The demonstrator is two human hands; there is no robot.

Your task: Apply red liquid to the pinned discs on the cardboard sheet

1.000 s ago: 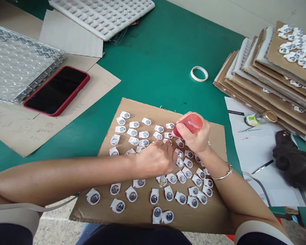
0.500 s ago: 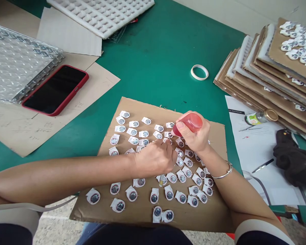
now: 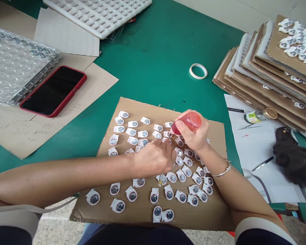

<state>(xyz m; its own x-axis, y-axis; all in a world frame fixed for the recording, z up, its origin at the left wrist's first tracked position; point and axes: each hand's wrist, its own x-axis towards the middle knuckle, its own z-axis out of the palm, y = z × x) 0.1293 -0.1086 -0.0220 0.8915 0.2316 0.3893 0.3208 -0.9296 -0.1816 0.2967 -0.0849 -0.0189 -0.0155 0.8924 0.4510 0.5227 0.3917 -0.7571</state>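
Note:
My right hand (image 3: 197, 134) is wrapped round a small red squeeze bottle (image 3: 190, 121), tilted with its tip down toward the small round parts. Each of these parts (image 3: 169, 193) has a dark metallic disc on a white tab, and several lie spread over a brown cardboard sheet (image 3: 91, 214). Beside the bottle tip, my left hand (image 3: 155, 156) is closed, knuckles up, low over the parts. Its fingertips are hidden. From under its near side sticks a slim piece with a yellowish end (image 3: 160, 182); I cannot tell what it is.
On the green table (image 3: 153, 68) lie a tape roll (image 3: 198, 71), a red-cased phone (image 3: 53, 91), clear plastic trays (image 3: 15, 64) and a white foam tray (image 3: 99, 15). To the right are stacked cardboard sheets (image 3: 257, 73), a glass jar (image 3: 260, 115), a pen (image 3: 262, 163) and dark cloth (image 3: 294, 160).
The view has shifted very slightly. Both hands stay nearly in place, the right still round the red bottle and the left still closed beside its tip.

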